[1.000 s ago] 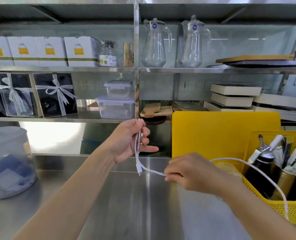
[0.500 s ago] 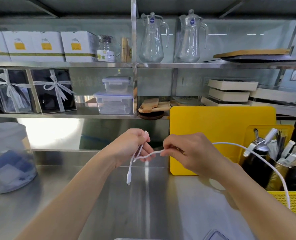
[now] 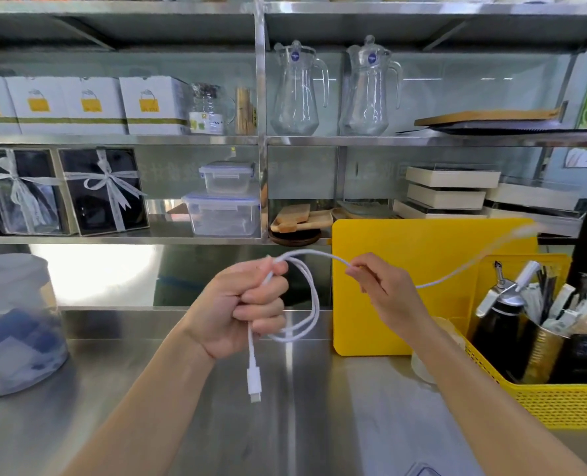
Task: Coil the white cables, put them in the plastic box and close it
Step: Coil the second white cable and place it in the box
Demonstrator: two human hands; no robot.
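Left hand [image 3: 240, 304] grips a loop of the cable [image 3: 314, 304], plug [image 3: 254, 384] hanging; right hand [image 3: 384, 290] pinches the cable's free run.

We see only the person's two arms, and both are bare: the left forearm [image 3: 154, 400] and the right forearm [image 3: 470, 389] show uncovered skin from the wrist to the picture's lower edge. The left hand [image 3: 237, 304] and the right hand [image 3: 384, 290] are bare as well, with slim fingers; the nails are too small to judge.
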